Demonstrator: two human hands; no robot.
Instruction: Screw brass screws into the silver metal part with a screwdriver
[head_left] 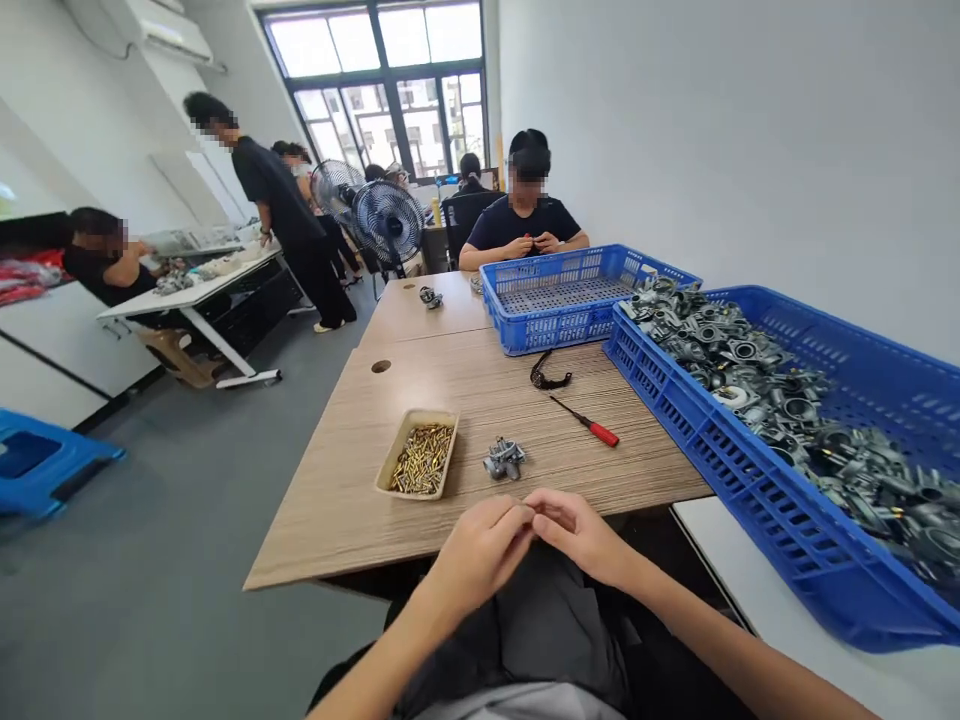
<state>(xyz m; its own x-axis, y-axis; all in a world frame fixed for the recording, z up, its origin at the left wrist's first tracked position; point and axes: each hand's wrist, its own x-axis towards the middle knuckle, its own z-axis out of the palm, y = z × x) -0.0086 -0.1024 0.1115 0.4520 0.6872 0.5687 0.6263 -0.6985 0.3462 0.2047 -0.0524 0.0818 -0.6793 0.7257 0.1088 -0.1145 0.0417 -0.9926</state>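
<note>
My left hand (484, 548) and my right hand (576, 530) meet fingertip to fingertip just below the near edge of the wooden table (375, 520), above my lap. The fingers are curled together; whether something tiny is pinched between them cannot be told. Nearest on the table is a small grey metal part (504, 458). Left of it stands a beige tray (390, 468) holding several brass screws (423, 458). A red-handled screwdriver (589, 423) lies to the right, and a black strap-like item (549, 377) lies beyond it.
A big blue crate (750, 500) full of grey metal parts sits at my right. A second blue crate (540, 330) stands farther back, with a seated person behind it. More people work at a white table (187, 295) on the left. A fan (388, 222) and a blue stool (45, 465) stand on the floor.
</note>
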